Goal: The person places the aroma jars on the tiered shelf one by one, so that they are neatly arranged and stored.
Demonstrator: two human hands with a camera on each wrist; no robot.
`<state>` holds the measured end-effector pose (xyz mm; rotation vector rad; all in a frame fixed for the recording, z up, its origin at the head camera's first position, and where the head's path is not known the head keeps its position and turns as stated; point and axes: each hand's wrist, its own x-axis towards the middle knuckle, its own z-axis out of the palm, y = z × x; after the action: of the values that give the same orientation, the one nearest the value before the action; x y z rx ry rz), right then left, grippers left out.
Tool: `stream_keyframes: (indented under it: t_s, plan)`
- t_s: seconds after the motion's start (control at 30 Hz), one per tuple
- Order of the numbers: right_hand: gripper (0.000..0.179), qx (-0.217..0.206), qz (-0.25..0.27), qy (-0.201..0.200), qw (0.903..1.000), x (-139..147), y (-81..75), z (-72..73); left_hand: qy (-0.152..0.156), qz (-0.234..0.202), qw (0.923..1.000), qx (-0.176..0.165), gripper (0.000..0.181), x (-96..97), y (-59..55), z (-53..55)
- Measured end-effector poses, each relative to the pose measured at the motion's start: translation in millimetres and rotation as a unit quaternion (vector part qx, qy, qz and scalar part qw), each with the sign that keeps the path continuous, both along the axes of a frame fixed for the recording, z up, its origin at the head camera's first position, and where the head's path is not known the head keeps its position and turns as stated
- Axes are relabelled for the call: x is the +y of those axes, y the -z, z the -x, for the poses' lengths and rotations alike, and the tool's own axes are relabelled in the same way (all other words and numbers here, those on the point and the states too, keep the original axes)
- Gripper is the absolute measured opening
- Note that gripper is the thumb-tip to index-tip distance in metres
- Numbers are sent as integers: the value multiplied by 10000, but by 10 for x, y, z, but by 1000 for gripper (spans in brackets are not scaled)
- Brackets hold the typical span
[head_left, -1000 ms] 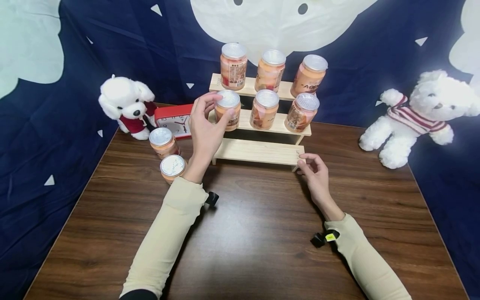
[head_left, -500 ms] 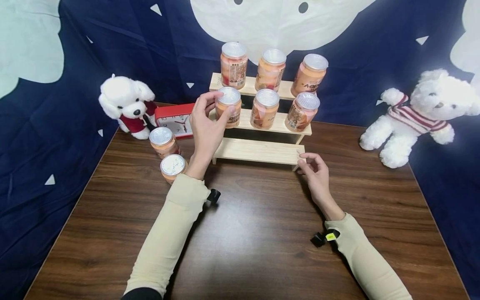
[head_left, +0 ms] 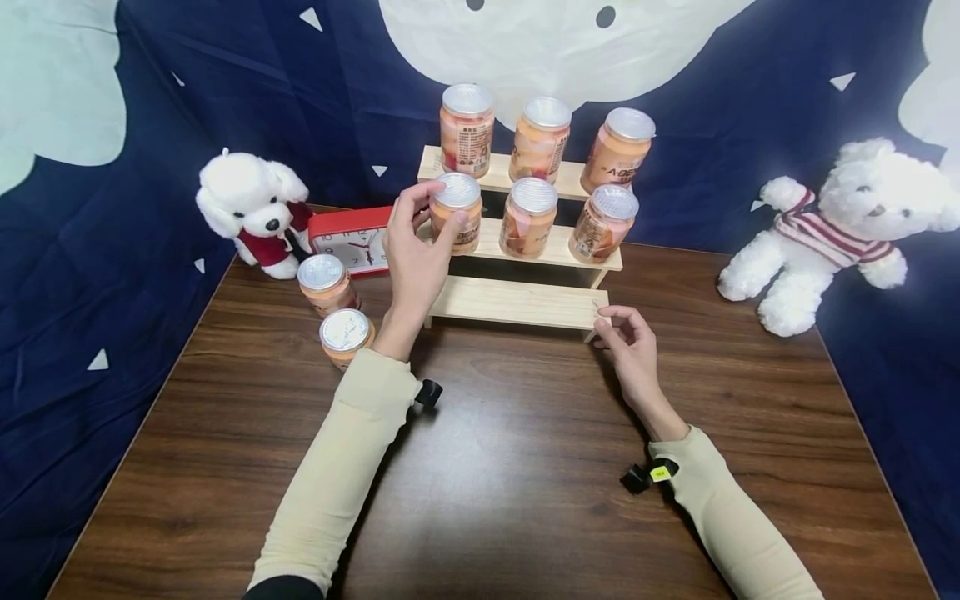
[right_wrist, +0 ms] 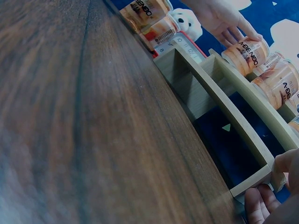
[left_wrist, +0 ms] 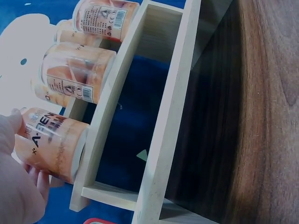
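A three-tier wooden stand (head_left: 517, 302) bears clear jars of orange fruit with silvery lids on its upper two tiers. My left hand (head_left: 415, 262) holds the left jar of the middle tier (head_left: 469, 237) between thumb and fingers. In the left wrist view, that jar's base (left_wrist: 78, 156) is at the shelf's edge; whether it bears fully on the board I cannot tell. With thumb and fingers, my right hand (head_left: 633, 354) pinches the right end of the lowest step, also seen in the right wrist view as the step's corner (right_wrist: 254, 181).
Two more jars, one behind (head_left: 324, 275) and one in front (head_left: 347, 332), stand on the brown table (head_left: 495, 467) left of the stand. A red alarm clock (head_left: 348, 221) and a white plush dog (head_left: 243, 196) are behind them. Right of the stand sits a plush bear (head_left: 832, 225).
The jar in my left hand has shifted slightly back on the middle tier, the hand moving with it. My right hand stays at the step's end.
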<state>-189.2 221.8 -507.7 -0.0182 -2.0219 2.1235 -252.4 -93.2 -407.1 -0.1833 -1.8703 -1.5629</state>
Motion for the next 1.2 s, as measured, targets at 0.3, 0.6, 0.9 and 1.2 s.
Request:
stream_keyframes:
  t_s: [0.3, 0.6, 0.9, 1.2]
  plan:
    - [25, -25, -4, 0, 10000, -5, 5, 0, -8, -204, 9997, 112, 58, 6, 54, -37]
    - [24, 16, -49, -29, 10000, 4, 1, -2, 69, -435, 9989, -157, 66, 1, 49, -223]
    - [26, -50, -40, -34, 10000, 2, 7, -5, 78, -556, 9977, -367, 62, -18, -9, -472]
    - [26, -42, -68, -30, 10000, 10, 2, -4, 378, -768, 9963, -86, 49, -145, -50, -699]
